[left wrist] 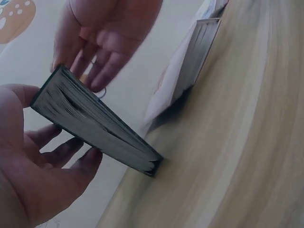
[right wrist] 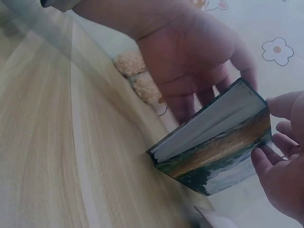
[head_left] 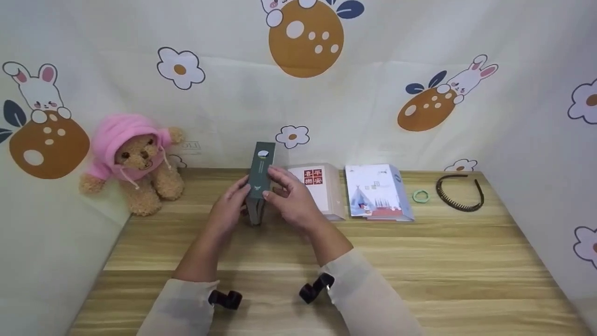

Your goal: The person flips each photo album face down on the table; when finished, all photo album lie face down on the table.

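A dark green photo album [head_left: 261, 172] stands upright on its edge, spine toward me, toward the left of the table. Its page edges show in the left wrist view, and a landscape cover [right wrist: 218, 156] shows in the right wrist view. My left hand [head_left: 228, 207] holds the album from the left side, thumb near the spine and fingers [left wrist: 71, 147] against the cover. On the other side my right hand [head_left: 294, 198] grips it between thumb and fingers. The album's lower end is close to the tabletop; whether it touches I cannot tell.
Right of the hands lie a cream album [head_left: 322, 191] with red characters, a tent-printed album [head_left: 375, 193], a green hair tie [head_left: 420, 196] and a dark toothed headband [head_left: 459, 205]. A teddy bear [head_left: 140, 163] in a pink hood sits at the table's left corner, against the printed cloth.
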Action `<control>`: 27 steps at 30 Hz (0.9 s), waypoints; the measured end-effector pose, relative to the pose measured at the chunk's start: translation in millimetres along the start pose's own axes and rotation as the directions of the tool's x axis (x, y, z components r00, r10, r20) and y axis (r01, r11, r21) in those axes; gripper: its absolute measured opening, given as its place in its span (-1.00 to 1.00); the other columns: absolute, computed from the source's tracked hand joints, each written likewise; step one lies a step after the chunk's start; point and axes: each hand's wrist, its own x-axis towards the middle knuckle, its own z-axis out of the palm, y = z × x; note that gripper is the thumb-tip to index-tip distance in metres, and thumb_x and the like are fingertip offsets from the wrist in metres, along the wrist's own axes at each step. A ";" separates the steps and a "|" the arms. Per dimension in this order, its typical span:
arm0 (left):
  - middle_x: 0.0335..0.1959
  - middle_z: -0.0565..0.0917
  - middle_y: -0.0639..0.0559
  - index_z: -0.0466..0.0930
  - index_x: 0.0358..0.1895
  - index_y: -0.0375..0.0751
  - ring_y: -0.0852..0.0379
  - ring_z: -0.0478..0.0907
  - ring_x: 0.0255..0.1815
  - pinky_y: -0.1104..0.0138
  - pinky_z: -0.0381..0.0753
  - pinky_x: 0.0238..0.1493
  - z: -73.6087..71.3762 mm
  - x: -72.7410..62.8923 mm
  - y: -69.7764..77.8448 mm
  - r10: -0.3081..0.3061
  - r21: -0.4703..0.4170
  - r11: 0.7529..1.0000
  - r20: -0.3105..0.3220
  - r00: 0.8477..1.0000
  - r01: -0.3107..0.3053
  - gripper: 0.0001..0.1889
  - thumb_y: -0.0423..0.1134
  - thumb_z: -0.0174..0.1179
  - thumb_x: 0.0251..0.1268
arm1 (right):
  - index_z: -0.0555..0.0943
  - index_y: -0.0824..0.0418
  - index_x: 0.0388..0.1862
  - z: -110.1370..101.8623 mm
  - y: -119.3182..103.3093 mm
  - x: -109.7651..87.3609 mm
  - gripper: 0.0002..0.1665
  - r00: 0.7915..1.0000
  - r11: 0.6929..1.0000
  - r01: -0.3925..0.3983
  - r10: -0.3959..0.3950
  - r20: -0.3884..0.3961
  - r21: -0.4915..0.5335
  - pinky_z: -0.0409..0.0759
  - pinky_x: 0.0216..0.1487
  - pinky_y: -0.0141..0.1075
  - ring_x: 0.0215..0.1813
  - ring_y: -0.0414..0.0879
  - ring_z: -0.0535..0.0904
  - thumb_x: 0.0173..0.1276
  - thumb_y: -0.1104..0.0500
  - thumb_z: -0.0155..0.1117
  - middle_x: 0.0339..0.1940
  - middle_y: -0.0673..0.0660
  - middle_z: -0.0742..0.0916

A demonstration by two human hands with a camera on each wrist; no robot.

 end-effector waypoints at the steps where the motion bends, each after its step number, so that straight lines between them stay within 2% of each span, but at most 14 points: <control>1: 0.76 0.21 -0.01 0.14 0.73 0.24 -0.11 0.18 0.76 -0.11 0.16 0.77 -1.4 1.7 -2.8 -0.007 0.025 1.000 0.021 1.000 0.007 -0.34 0.30 -0.25 0.73 | 0.46 0.07 0.62 -0.6 -0.4 0.3 -0.27 1.000 1.000 0.006 -0.006 -0.002 -0.004 0.49 0.61 -0.23 0.68 -0.07 0.40 0.50 0.21 0.39 0.70 -0.05 0.43; 4: 0.78 0.15 -0.07 0.05 0.76 0.22 -0.17 0.09 0.80 -0.11 0.09 0.79 -6.7 7.2 -11.2 -0.019 0.114 0.993 0.072 0.997 0.010 -0.23 0.43 -0.49 0.67 | 0.43 0.12 0.64 -1.9 0.1 0.8 -0.23 1.000 1.000 -0.005 0.006 -0.008 0.026 0.50 0.59 -0.26 0.70 -0.03 0.38 0.48 0.29 0.38 0.73 0.03 0.40; 5: 0.79 0.13 -0.06 0.05 0.76 0.24 -0.17 0.08 0.80 -0.10 0.08 0.79 -8.4 9.1 -13.6 -0.022 0.147 0.989 0.070 0.997 0.012 -0.22 0.45 -0.53 0.66 | 0.41 0.15 0.64 -2.1 1.2 1.1 -0.22 1.000 0.999 -0.012 0.013 -0.008 0.044 0.50 0.59 -0.25 0.70 0.00 0.38 0.47 0.32 0.37 0.74 0.06 0.39; 9: 0.78 0.17 -0.07 0.14 0.74 0.22 -0.15 0.10 0.79 -0.11 0.08 0.80 -13.5 10.3 -17.1 -0.014 0.219 0.976 0.013 1.000 0.011 -0.24 0.40 -0.57 0.69 | 0.36 0.20 0.67 -0.8 6.9 2.8 -0.15 0.998 0.993 -0.059 0.060 -0.006 0.099 0.52 0.55 -0.21 0.68 0.07 0.41 0.42 0.43 0.35 0.72 0.20 0.40; 11: 0.77 0.18 -0.09 0.17 0.73 0.14 -0.15 0.10 0.78 -0.13 0.04 0.80 -15.6 9.1 -17.2 -0.014 0.240 0.970 -0.028 1.000 0.020 -0.22 0.38 -0.58 0.70 | 0.35 0.19 0.67 -0.6 10.8 3.7 -0.13 0.996 0.991 -0.088 0.088 -0.004 0.099 0.54 0.54 -0.19 0.65 0.09 0.45 0.41 0.45 0.35 0.69 0.23 0.44; 14: 0.79 0.10 -0.16 0.11 0.75 -0.01 -0.20 0.01 0.79 -0.14 -0.04 0.81 -17.6 7.7 -15.8 -0.047 0.251 0.966 -0.067 0.997 0.063 -0.13 0.42 -0.60 0.66 | 0.35 0.14 0.68 -2.3 15.2 4.7 -0.14 0.992 0.990 -0.122 0.122 -0.004 0.070 0.56 0.53 -0.15 0.62 0.08 0.50 0.44 0.40 0.34 0.65 0.22 0.50; 18: 0.81 -0.03 -0.21 -0.02 0.77 -0.10 -0.27 -0.14 0.82 -0.15 -0.16 0.82 -19.8 7.4 -13.6 -0.094 0.282 0.952 -0.094 0.991 0.117 -0.07 0.45 -0.66 0.62 | 0.36 0.09 0.69 -5.3 19.0 5.3 -0.22 0.989 0.989 -0.149 0.149 -0.008 0.012 0.56 0.56 -0.09 0.64 0.07 0.47 0.53 0.26 0.30 0.64 0.17 0.53; 22: 0.81 -0.10 -0.23 -0.11 0.78 -0.16 -0.30 -0.22 0.83 -0.15 -0.24 0.82 -22.5 7.3 -12.8 -0.110 0.294 0.946 -0.100 0.989 0.135 -0.07 0.43 -0.69 0.63 | 0.35 0.10 0.69 -4.8 23.2 5.9 -0.27 0.984 0.984 -0.178 0.178 -0.007 -0.001 0.45 0.66 -0.03 0.69 0.08 0.40 0.59 0.21 0.23 0.67 0.16 0.49; 27: 0.82 -0.15 -0.23 -0.23 0.78 -0.18 -0.28 -0.27 0.83 -0.13 -0.28 0.83 -25.8 6.5 -14.9 -0.114 0.265 0.955 -0.083 0.990 0.132 -0.06 0.44 -0.69 0.62 | 0.29 0.13 0.72 0.3 25.1 6.2 -0.27 0.980 0.979 -0.200 0.200 0.003 0.035 0.30 0.75 -0.02 0.73 0.07 0.32 0.63 0.22 0.17 0.71 0.15 0.43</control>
